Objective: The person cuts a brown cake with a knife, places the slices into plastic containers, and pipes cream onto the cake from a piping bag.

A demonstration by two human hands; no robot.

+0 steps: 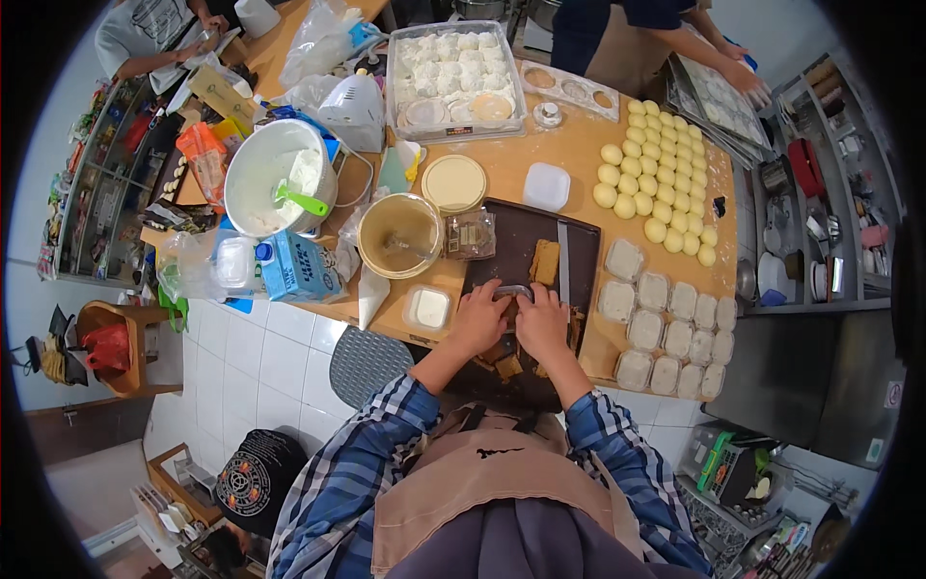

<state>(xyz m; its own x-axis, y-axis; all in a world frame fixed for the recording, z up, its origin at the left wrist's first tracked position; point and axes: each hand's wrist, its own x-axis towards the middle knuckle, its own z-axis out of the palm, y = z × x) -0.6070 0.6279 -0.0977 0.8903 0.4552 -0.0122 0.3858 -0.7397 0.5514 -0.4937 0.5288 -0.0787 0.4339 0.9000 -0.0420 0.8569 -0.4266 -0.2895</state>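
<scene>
Both my hands meet over a dark baking tray (502, 217), pressing at a small rimmed piece (512, 290) that is mostly hidden under the fingers; whether it is a container or a cutter I cannot tell. My left hand (481, 317) grips its left side and my right hand (542, 320) its right side, fingers curled. Beyond the right hand lies a slab of brown cake (545, 261), beside a long metal blade or ruler (563, 270). Cut pieces of brown cake (507, 366) lie close to my wrists. A clear pack of brown pieces (470, 234) rests on the tray's left edge.
To the left stand a tub of brown cream (400, 234), a piping bag (372, 294), a white mixing bowl (260, 179) and a blue milk carton (294, 267). Right are dough balls (666, 174) and filled clear boxes (648, 330). Another person's hand (748, 85) works at the far right.
</scene>
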